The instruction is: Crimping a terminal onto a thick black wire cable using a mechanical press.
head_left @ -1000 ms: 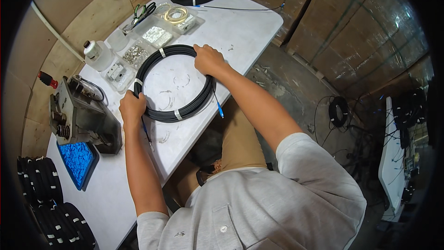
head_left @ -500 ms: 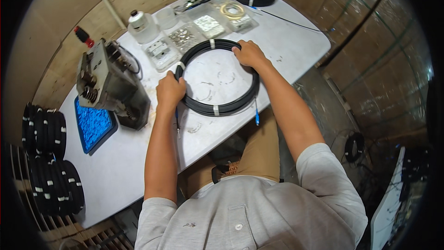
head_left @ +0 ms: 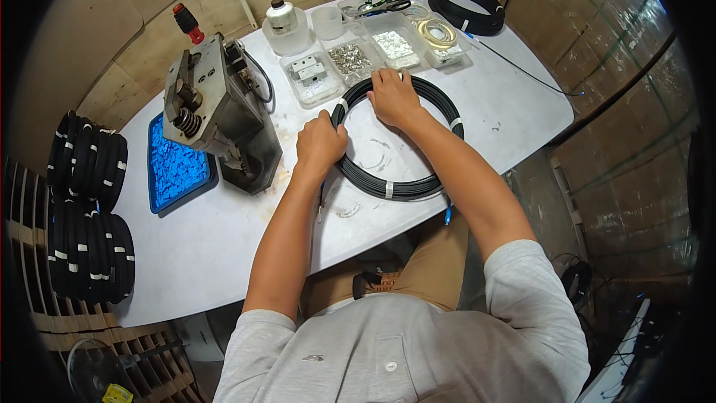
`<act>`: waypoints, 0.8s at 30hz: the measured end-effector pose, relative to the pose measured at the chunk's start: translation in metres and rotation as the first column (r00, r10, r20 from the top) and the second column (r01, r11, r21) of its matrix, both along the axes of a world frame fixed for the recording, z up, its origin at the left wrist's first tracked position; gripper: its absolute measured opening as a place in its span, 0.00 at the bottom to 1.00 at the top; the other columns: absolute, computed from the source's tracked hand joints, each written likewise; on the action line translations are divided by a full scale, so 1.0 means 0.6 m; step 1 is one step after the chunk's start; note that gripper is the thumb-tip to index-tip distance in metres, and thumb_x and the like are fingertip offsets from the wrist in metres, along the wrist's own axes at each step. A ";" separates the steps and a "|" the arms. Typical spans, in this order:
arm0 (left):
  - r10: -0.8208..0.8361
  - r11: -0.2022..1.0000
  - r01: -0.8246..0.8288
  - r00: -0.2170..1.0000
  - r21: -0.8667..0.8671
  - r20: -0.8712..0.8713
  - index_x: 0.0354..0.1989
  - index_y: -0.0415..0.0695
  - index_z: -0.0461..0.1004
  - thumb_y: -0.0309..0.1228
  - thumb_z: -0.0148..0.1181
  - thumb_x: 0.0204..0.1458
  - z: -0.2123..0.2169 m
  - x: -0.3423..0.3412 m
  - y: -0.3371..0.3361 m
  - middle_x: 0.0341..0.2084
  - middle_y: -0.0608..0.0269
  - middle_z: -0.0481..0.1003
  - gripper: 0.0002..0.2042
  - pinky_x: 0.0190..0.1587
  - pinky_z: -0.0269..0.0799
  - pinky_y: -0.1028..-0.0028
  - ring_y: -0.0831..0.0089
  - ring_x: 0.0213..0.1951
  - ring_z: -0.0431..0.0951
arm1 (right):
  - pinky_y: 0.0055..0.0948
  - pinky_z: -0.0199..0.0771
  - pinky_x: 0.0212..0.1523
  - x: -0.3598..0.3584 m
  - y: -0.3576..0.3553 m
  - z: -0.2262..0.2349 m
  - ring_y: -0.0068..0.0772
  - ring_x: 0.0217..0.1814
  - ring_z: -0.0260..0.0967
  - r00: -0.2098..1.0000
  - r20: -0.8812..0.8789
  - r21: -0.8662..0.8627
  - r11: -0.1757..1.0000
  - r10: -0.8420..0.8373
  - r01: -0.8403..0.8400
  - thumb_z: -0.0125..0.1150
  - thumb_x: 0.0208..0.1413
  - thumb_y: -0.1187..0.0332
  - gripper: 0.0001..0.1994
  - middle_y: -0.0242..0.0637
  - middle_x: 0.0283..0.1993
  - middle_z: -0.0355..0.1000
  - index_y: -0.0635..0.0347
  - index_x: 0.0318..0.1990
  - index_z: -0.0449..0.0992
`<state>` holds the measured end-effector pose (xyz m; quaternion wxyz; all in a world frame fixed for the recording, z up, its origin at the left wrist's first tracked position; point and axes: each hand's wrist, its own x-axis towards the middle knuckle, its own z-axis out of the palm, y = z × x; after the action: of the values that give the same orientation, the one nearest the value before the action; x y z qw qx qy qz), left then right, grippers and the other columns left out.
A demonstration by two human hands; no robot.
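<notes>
A person seen from above sits at a white bench (head_left: 224, 246) with both bare hands on a coil of black cable (head_left: 406, 179) lying flat near the middle of the bench. The left hand (head_left: 319, 145) has its grip clenched around the coil's rim at about 9 o'clock. The right hand (head_left: 394, 97) rests palm down over the rim at about 12 o'clock; whether its fingers curl round the cable cannot be told. White bands wrap the coil at several spots, and a blue connector end (head_left: 447, 215) hangs off the bench edge at about 5 o'clock of the coil. At 10 o'clock from the coil stands a grey metal press tool (head_left: 216, 112), with a blue tray (head_left: 175, 168) just beside it. Clear plastic boxes of small parts (head_left: 350, 60) sit at 12 o'clock, a second black coil (head_left: 466, 6) beyond them at 1 o'clock. More bundled coils (head_left: 89, 209) are stacked off the bench at 9 o'clock
</notes>
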<state>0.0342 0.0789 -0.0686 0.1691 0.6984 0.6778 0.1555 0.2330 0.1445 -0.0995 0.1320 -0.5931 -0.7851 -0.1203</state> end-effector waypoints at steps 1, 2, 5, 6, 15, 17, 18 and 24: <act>-0.001 1.000 0.001 1.000 0.000 0.001 0.47 0.34 0.76 0.39 0.61 0.56 0.000 0.001 0.001 0.40 0.35 0.82 0.19 0.51 0.78 0.49 0.39 0.45 0.83 | 0.56 0.58 0.70 0.006 0.003 -0.002 0.45 0.65 0.67 0.999 0.025 0.043 0.999 0.029 -0.030 0.59 0.65 0.58 0.22 0.45 0.58 0.73 0.65 0.59 0.73; -0.011 1.000 0.011 1.000 0.008 0.011 0.46 0.34 0.76 0.39 0.61 0.56 0.000 0.003 0.001 0.40 0.35 0.82 0.19 0.51 0.78 0.49 0.39 0.45 0.83 | 0.54 0.59 0.70 0.012 0.005 -0.004 0.45 0.65 0.68 0.997 0.052 0.085 0.995 0.057 -0.061 0.60 0.63 0.61 0.22 0.45 0.58 0.73 0.66 0.59 0.73; -0.011 1.000 0.011 1.000 0.016 0.025 0.47 0.34 0.76 0.39 0.61 0.56 -0.005 -0.001 0.003 0.40 0.35 0.82 0.19 0.51 0.78 0.50 0.39 0.45 0.83 | 0.47 0.59 0.71 0.003 -0.004 -0.002 0.46 0.66 0.67 0.972 -0.005 0.139 0.963 0.235 -0.232 0.62 0.59 0.65 0.21 0.44 0.58 0.73 0.61 0.60 0.74; -0.010 1.000 0.009 1.000 0.017 0.029 0.48 0.33 0.76 0.39 0.61 0.56 -0.007 -0.005 0.003 0.40 0.36 0.82 0.20 0.51 0.78 0.50 0.39 0.45 0.83 | 0.47 0.59 0.71 -0.006 -0.010 0.000 0.46 0.66 0.67 0.970 -0.004 0.138 0.960 0.245 -0.242 0.62 0.59 0.65 0.21 0.44 0.58 0.73 0.61 0.60 0.74; -0.092 0.996 0.091 0.974 0.012 0.205 0.47 0.34 0.81 0.52 0.64 0.58 -0.003 -0.062 -0.072 0.39 0.38 0.82 0.28 0.48 0.77 0.57 0.45 0.43 0.84 | 0.45 0.65 0.66 -0.050 -0.034 0.016 0.43 0.68 0.66 0.770 -0.123 -0.035 0.773 0.626 -0.634 0.63 0.57 0.66 0.21 0.35 0.61 0.74 0.52 0.60 0.76; -0.147 0.989 0.146 0.982 0.012 0.121 0.45 0.34 0.81 0.46 0.67 0.57 0.007 -0.086 -0.126 0.36 0.41 0.82 0.23 0.46 0.77 0.56 0.46 0.41 0.83 | 0.47 0.69 0.62 -0.061 -0.037 0.020 0.42 0.68 0.66 0.820 -0.138 -0.096 0.816 0.555 -0.569 0.58 0.59 0.65 0.19 0.35 0.61 0.75 0.51 0.58 0.78; -0.139 0.990 0.139 0.983 0.010 0.121 0.45 0.34 0.81 0.46 0.67 0.57 0.004 -0.094 -0.152 0.36 0.41 0.82 0.23 0.46 0.77 0.56 0.46 0.41 0.83 | 0.50 0.71 0.58 -0.067 -0.039 0.023 0.42 0.66 0.68 0.838 -0.165 -0.129 0.831 0.520 -0.541 0.55 0.60 0.64 0.18 0.36 0.59 0.76 0.52 0.56 0.80; -0.085 0.992 0.077 0.993 0.100 0.086 0.35 0.36 0.77 0.28 0.65 0.55 -0.018 -0.137 -0.230 0.32 0.43 0.79 0.07 0.43 0.76 0.55 0.45 0.37 0.81 | 0.50 0.70 0.59 -0.102 -0.056 0.050 0.43 0.63 0.71 0.902 -0.174 -0.182 0.887 0.396 -0.425 0.54 0.59 0.66 0.16 0.39 0.56 0.78 0.55 0.50 0.83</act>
<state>-0.0480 -0.0592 -0.0791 0.1720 0.7250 0.6322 0.2125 0.1720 0.1111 -0.0697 0.1408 -0.4307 -0.8907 0.0357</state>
